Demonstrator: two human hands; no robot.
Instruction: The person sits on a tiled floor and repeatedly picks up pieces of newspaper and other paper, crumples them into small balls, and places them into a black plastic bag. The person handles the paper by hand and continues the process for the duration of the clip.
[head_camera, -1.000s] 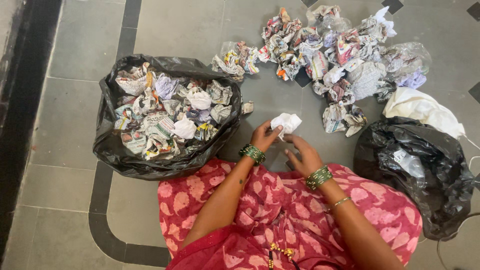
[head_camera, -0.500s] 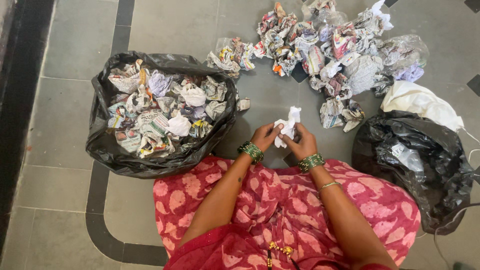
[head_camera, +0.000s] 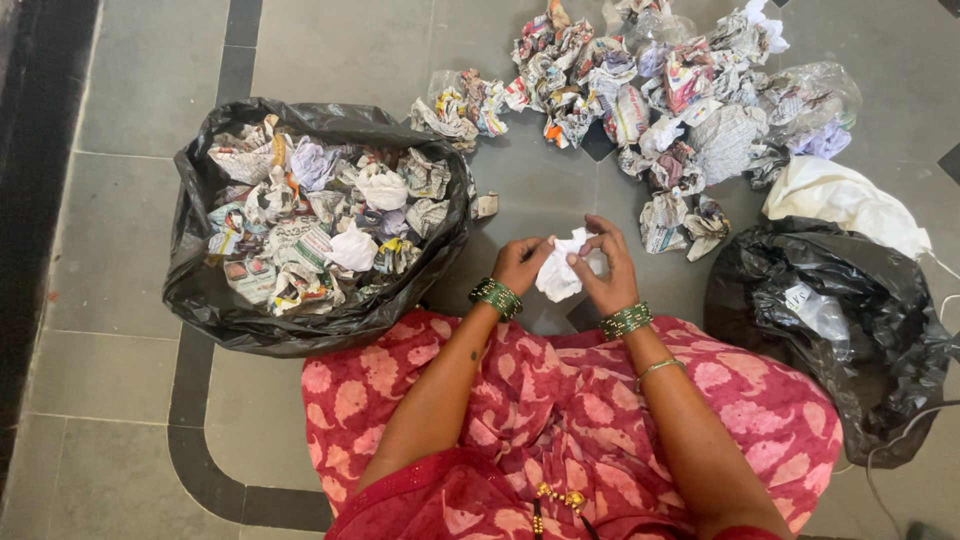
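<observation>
A crumpled white paper (head_camera: 560, 272) is being held between both hands, just above the grey tiled floor (head_camera: 350, 50) and in front of the red patterned lap (head_camera: 560, 400). The left hand (head_camera: 520, 263) is closed on the paper's left side, thumb and fingers pinched into it. The right hand (head_camera: 608, 270) is curled over the right side, the fingertips pressed into the top edge of the wad. Green bangles (head_camera: 497, 297) are worn at the left wrist, and a matching set (head_camera: 626, 320) at the right.

To the left, just beside the knee, an open black bag (head_camera: 200, 290) is seen, filled near to the rim with balled newspaper (head_camera: 320, 220) and a few white wads. Ahead, well apart from the hands, a loose heap of crumpled newspaper and clear plastic (head_camera: 650, 90) is spread over the floor. One small scrap (head_camera: 486, 206) is lying between the bag and the heap. To the right, a second black bag (head_camera: 840, 330) is slumped on the tiles, with a white cloth bundle (head_camera: 840, 200) touching its upper edge.
</observation>
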